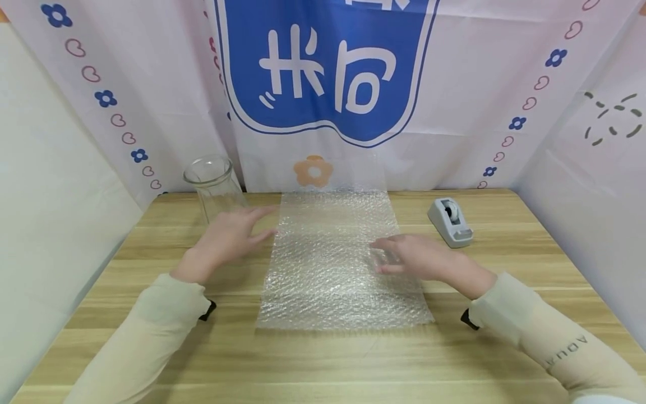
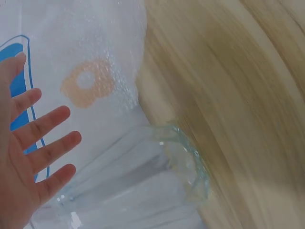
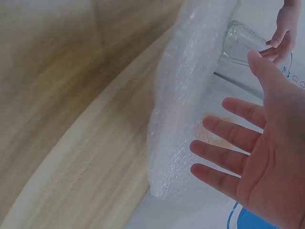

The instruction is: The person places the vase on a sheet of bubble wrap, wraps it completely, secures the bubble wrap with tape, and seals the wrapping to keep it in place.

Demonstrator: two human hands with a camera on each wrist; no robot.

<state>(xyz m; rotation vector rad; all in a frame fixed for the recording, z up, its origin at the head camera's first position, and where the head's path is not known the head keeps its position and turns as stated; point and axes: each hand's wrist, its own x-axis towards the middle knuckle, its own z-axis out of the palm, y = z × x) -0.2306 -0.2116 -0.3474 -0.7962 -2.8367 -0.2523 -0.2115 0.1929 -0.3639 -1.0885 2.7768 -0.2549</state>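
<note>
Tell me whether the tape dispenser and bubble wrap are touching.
Apart. The head view shows bare table between the tape dispenser and the bubble wrap.

Shiny plastic, clear glass, grained wood.
The bubble wrap (image 1: 343,280) is bumpy, glossy, see-through plastic; the vessel (image 1: 220,194), smooth shiny glass; the tabletop (image 1: 323,367), wood-grained with soft sheen; the tape dispenser (image 1: 450,224), smooth plastic-looking; the backdrop (image 1: 464,84), creased cloth.
</note>
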